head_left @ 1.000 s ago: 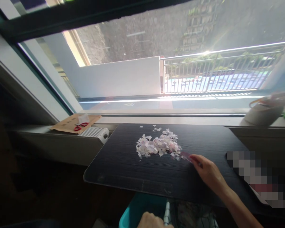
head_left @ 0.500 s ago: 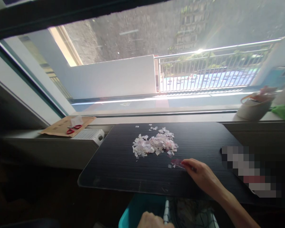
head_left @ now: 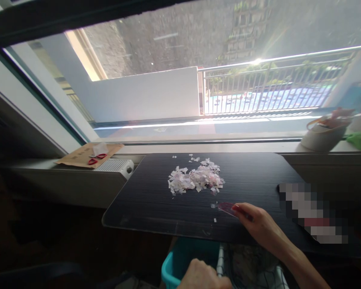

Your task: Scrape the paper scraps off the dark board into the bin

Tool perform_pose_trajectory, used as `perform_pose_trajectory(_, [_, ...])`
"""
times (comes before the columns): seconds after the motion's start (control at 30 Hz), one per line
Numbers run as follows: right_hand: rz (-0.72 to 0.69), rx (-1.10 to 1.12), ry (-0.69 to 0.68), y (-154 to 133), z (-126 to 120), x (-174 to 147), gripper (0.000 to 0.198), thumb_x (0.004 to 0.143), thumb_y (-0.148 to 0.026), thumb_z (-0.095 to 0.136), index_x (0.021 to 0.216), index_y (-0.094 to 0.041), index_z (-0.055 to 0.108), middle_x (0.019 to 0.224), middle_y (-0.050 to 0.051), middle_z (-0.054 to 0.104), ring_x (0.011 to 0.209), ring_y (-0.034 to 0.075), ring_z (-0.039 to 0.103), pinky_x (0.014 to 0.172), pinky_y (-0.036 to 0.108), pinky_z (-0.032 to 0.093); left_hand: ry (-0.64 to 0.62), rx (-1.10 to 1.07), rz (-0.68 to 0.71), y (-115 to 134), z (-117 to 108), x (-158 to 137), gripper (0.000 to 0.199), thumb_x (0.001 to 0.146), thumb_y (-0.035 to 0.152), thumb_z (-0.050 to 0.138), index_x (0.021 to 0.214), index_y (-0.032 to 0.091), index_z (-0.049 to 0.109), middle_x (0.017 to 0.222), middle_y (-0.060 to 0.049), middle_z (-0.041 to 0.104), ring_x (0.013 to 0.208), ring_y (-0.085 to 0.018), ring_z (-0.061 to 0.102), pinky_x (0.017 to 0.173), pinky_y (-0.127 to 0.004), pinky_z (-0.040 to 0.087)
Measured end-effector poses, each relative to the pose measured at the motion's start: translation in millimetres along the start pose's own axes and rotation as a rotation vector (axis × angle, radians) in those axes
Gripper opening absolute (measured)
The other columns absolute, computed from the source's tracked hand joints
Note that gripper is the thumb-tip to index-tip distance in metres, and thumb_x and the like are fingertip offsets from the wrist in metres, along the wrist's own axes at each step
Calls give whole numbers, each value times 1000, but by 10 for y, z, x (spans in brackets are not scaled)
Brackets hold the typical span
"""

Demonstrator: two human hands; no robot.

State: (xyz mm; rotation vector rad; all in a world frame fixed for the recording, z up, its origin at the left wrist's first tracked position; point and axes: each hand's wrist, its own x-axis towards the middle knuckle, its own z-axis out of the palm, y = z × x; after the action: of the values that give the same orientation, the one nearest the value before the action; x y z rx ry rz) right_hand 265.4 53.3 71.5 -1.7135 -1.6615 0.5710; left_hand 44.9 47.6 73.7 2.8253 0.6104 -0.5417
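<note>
My right hand [head_left: 257, 220] pinches a flat, clear pinkish strip [head_left: 227, 208], its far edge low against the dark tabletop [head_left: 138, 208]. A few loose paper bits lie just left of the strip. Farther back is a spread heap of small white and pinkish paper scraps [head_left: 195, 178]. Below the table's front edge my left hand [head_left: 203, 276] is closed, its knuckles up, between a turquoise bin [head_left: 167, 267] and a white holder with dark grid lines [head_left: 221, 259]. What its fingers close on is hidden.
Red-handled scissors [head_left: 96, 159] rest on a brown envelope [head_left: 69, 159] at left, beside a white radiator [head_left: 118, 166]. A pixelated patch [head_left: 309, 212] covers something on the table's right side. A pale basket [head_left: 323, 134] stands on the sill by the window.
My right hand and the strip have shifted slightly towards me, and a paper bit now lies nearer the front edge. The view has tilted a little; more of the turquoise bin shows.
</note>
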Motion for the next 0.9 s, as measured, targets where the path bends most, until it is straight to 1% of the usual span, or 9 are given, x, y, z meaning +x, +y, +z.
perform_pose_trajectory(0.07, [-2, 3, -31, -22, 3, -34, 26, 89, -32, 49, 93, -20, 72, 88, 4, 74, 79, 20, 67, 72, 28, 48, -71, 52, 17, 28, -19, 57, 14, 89, 36, 60, 89, 23, 67, 66, -4, 68, 53, -23, 66, 39, -23, 25])
perform_pose_trajectory(0.17, [-12, 34, -115, -86, 15, -104, 24, 90, -29, 49, 93, -21, 71, 88, 3, 74, 79, 19, 66, 72, 27, 48, -100, 72, 19, 66, -40, 108, 14, 90, 36, 59, 90, 24, 67, 68, -4, 70, 54, -24, 67, 38, -23, 24])
perform_pose_trajectory(0.27, [-16, 66, -162, -140, 27, -152, 23, 90, -27, 49, 91, -22, 71, 86, 2, 74, 77, 18, 66, 70, 26, 48, -73, 70, 20, 87, -28, 129, 12, 89, 34, 61, 86, 24, 66, 69, -3, 70, 53, -24, 68, 38, -23, 24])
perform_pose_trajectory(0.33, [-12, 72, -156, -154, 35, -153, 23, 89, -27, 49, 91, -22, 71, 86, 2, 73, 77, 18, 66, 70, 27, 48, -44, 63, 23, 88, -11, 135, 11, 87, 34, 62, 84, 23, 66, 67, -3, 69, 52, -23, 67, 38, -22, 25])
perform_pose_trajectory(0.43, [-31, 77, -171, -168, 37, -126, 24, 89, -28, 48, 92, -22, 71, 86, 3, 73, 78, 19, 65, 70, 27, 47, -45, 44, 28, 73, -1, 112, 11, 86, 34, 63, 84, 24, 65, 67, -2, 69, 53, -24, 67, 40, -22, 31])
perform_pose_trajectory(0.53, [-61, 60, -219, -187, 11, -112, 25, 90, -27, 46, 88, -22, 70, 82, 2, 70, 75, 17, 63, 68, 26, 46, -60, 12, 8, 31, -16, 24, 11, 86, 34, 62, 86, 24, 66, 70, -4, 70, 56, -26, 68, 45, -24, 40])
perform_pose_trajectory(0.63, [-56, 23, -248, -193, -51, -131, 24, 90, -26, 46, 87, -23, 70, 81, 1, 69, 75, 17, 62, 67, 26, 45, -75, -21, -33, -41, -53, -122, 11, 85, 34, 62, 89, 24, 66, 72, -6, 71, 61, -28, 69, 49, -27, 46])
perform_pose_trajectory(0.8, [-46, 26, -276, -173, -114, -164, 23, 90, -23, 47, 88, -23, 69, 82, 0, 68, 76, 16, 61, 68, 24, 44, -128, -74, -104, -145, -138, -351, 14, 85, 32, 58, 95, 24, 64, 80, -6, 71, 68, -28, 69, 56, -29, 49])
perform_pose_trajectory(0.9, [-41, 34, -276, -167, -101, -179, 23, 91, -24, 46, 89, -22, 69, 82, 0, 67, 75, 16, 61, 67, 24, 44, -92, -100, -157, -156, -141, -427, 12, 84, 32, 60, 92, 25, 64, 80, -4, 70, 69, -26, 68, 58, -28, 48])
